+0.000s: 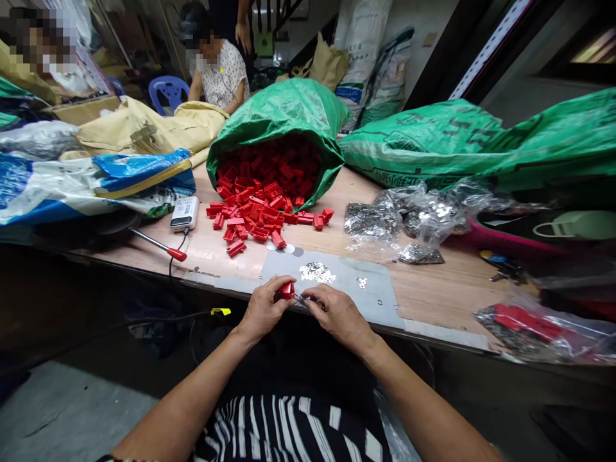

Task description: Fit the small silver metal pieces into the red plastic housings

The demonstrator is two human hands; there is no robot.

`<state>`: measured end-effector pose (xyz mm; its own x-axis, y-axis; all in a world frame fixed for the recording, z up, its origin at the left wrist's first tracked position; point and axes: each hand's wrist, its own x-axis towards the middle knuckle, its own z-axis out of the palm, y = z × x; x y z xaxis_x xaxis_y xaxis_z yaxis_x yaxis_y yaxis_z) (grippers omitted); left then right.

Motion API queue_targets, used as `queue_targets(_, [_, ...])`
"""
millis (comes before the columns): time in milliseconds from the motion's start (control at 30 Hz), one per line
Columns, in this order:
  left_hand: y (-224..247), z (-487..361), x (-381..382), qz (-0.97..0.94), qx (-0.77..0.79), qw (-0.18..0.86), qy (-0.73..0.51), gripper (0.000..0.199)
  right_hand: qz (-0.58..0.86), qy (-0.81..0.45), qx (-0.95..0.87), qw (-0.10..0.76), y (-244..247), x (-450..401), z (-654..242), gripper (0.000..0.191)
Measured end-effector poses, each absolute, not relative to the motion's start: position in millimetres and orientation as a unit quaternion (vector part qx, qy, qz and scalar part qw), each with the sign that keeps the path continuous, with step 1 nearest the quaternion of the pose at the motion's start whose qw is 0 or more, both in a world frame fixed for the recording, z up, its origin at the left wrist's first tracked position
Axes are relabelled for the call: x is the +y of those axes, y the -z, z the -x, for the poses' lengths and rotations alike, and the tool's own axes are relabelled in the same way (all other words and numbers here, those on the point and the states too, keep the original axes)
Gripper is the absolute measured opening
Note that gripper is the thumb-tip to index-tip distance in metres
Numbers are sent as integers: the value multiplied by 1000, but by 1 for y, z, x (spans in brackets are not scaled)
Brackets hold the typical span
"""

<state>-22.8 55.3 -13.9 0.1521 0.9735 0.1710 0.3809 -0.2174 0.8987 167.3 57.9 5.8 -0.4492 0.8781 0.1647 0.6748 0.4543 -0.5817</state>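
Near the table's front edge, my left hand (262, 309) grips a small red plastic part (287, 290), one of the same kind as the many in the sack. My right hand (339, 314) is closed beside it, pinching a thin dark metal piece (301, 299) that points at the red part; its exact kind is too small to make out. Just beyond my hands lies a pile of small shiny metal pieces (317, 273) on a grey mat (380, 298), with a smaller cluster (361, 282) to its right. Loose red parts (260, 232) spill from a green sack (289, 106) ahead.
A white power bank (185, 213) with a cable and a red-tipped rod (177, 254) lie left. Plastic bags of metal pieces (373, 220) sit to the right, near a pink basin (505, 240). Another bag (534, 324) lies front right. A person (221, 70) sits across the table.
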Motion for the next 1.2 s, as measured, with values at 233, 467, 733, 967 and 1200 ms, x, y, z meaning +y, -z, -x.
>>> queue_targets(233, [13,23,55,-682,499,349,-406,38,461,-225,-830,217,-3,60,-164,19])
queue_targets(467, [13,24,55,-688,493,345,-406,39,462,-228,-829,219,-1,61,-164,19])
queue_targets(733, [16,24,56,-696,487,334,-408,36,484,-217,-827,186,-11,60,-157,17])
queue_targets(967, [20,24,57,-689,490,339,-413,32,547,-193,-800,154,-15,51,-144,15])
queue_targets(1200, [17,21,52,-648,510,370,-427,29,491,-278,-791,236,-10,56,-160,20])
